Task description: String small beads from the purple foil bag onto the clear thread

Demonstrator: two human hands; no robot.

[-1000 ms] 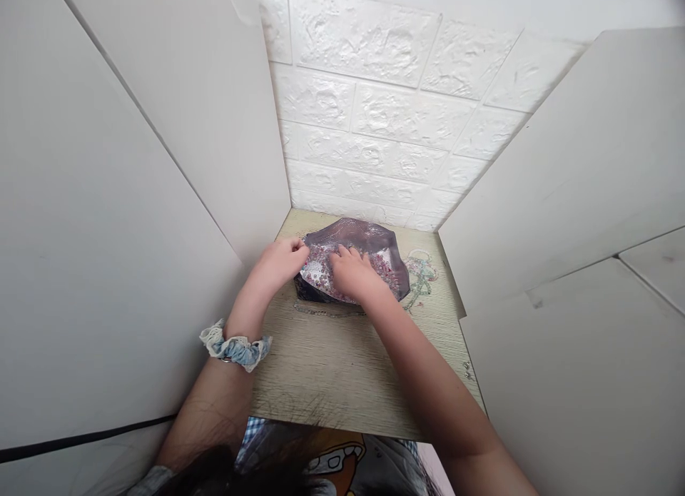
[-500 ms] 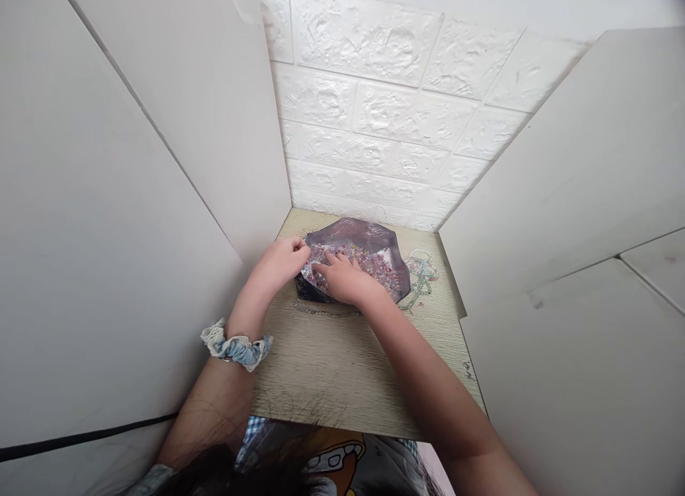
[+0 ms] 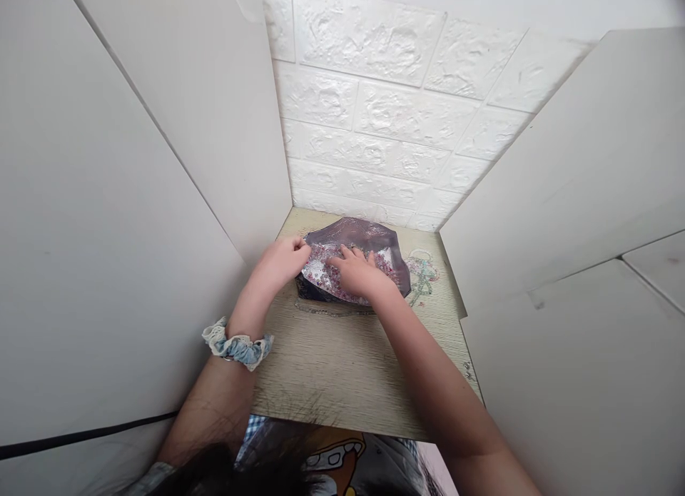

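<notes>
Bag [image 3: 356, 230] in dull purple, with its top open, sits near the back edge of the counter [image 3: 337, 367], small pink and clear beads [image 3: 321, 255] spread inside. My left hand [image 3: 283, 256] has its fingers pinched on the bag's left rim. My right hand [image 3: 357, 272] rests over the beads, its fingers spread and grasping nothing that I can see. I find tangled strings [image 3: 423, 287] of greenish beads toward the counter's right edge, just beside the bag.
</notes>
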